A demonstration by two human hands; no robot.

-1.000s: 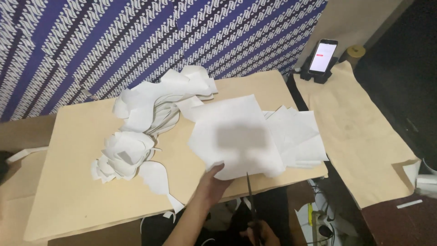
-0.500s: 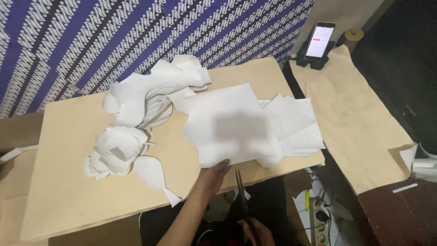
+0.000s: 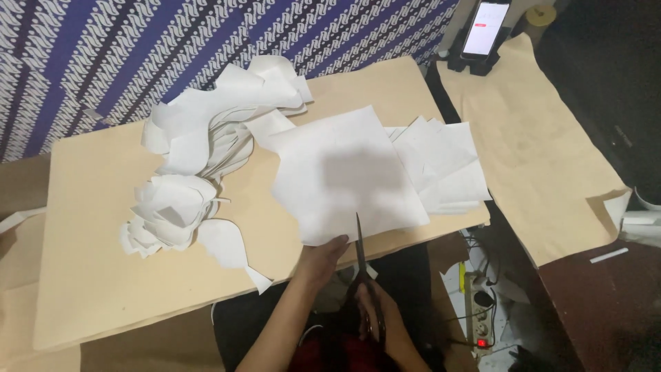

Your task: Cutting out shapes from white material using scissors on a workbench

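While I look down from the head view, the large white paper sheet (image 3: 348, 176) lies flat on the tan board (image 3: 89, 275), its near edge overhanging the board's front edge. My left hand (image 3: 322, 256) pinches that near edge, thumb on top and fingers beneath, closed on the sheet. Just right of this hand, the scissors (image 3: 361, 262) point away from me, their dark blades meeting the sheet's near edge; whether the blades are parted I cannot tell. My right hand (image 3: 375, 318) is wrapped around the scissor handles, closed on them, below the board's front edge.

Right of the sheet, and partly under it, a fanned stack of white sheets (image 3: 447, 169) rests on the board. Left of the sheet lies a heap of curled white offcuts (image 3: 213, 124), with a smaller pile of cut shapes (image 3: 169, 213) nearer me and one leaf-shaped piece (image 3: 224, 241) just beside it. Beyond the board hangs a blue-and-white patterned cloth (image 3: 138, 48). Right of the board, brown paper (image 3: 537, 158) covers a second surface, with a phone on a stand (image 3: 484, 24) at its far end. A power strip (image 3: 478, 313) sits on the floor below.
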